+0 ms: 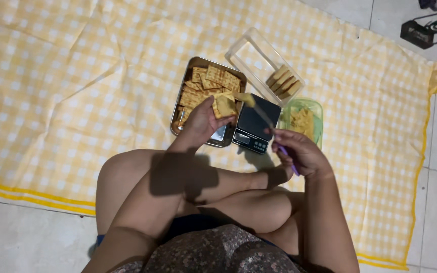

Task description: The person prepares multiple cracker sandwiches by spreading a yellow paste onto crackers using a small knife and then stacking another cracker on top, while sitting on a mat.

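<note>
A person sits cross-legged on a yellow-and-white checked cloth (pixel 77 76) spread over a pale tiled floor (pixel 21 237), their knees filling the lower middle of the frame. Nearest the viewer, at right of centre, the right hand (pixel 299 154) is closed around the purple handle of a spreading knife (pixel 264 121); its long axis runs diagonally, the handle at lower right and the blade pointing to the upper left, the tip carrying a dab of yellow spread. Just left of centre, the left hand (pixel 203 119) pinches a square cracker (pixel 225 105) by its edges, held roughly flat and facing up, above the near edge of a metal tray (pixel 178 114) full of more crackers. The knife tip sits at the cracker's right corner. Between the hands, on the cloth, lies a small black kitchen scale (pixel 254 126). Beyond it, to the right, a green container (pixel 304 121) holds yellow spread, and farther up a clear plastic box (pixel 264 65) holds a few stacked filled crackers. As a judgement, the thin cracker could snap if the blade presses too hard against it while it is held only by the fingertips, and spread could drip from the blade onto the scale or cloth, since the knife passes directly over both. A dark object (pixel 423 30) stands on the floor at the upper right.
</note>
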